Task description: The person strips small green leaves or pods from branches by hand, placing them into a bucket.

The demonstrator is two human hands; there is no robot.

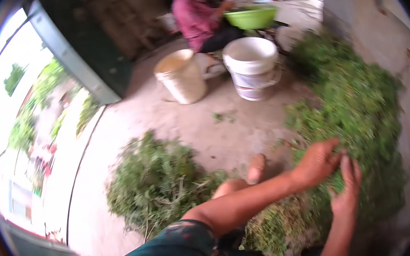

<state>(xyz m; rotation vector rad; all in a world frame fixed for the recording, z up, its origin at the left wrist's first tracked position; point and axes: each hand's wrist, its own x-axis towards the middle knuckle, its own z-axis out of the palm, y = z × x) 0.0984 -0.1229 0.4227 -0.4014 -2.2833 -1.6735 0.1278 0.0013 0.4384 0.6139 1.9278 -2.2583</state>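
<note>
Both my hands are close together over the left edge of a long heap of green leafy plants (pixel 358 100) on the right. My left hand (pixel 318 163) has its fingers curled together near the fingertips of my right hand. With its palm turned inward, my right hand (pixel 346 184) has its thumb apart from the raised fingers. Some green leaves show between the hands; whether either hand grips them is blurred. Below my left forearm lies a smaller pile of yellowish green sprigs (pixel 277 226). Another pile of leafy stems (pixel 156 181) rests on the floor to the left.
A cream bucket (pixel 181 83) and a white bucket (pixel 252 70) stand on the floor ahead. Behind them a person in a pink top (pixel 195 19) sits by a green basin (pixel 252 19). A wall (pixel 399 57) runs along the right; a doorway opens at the left.
</note>
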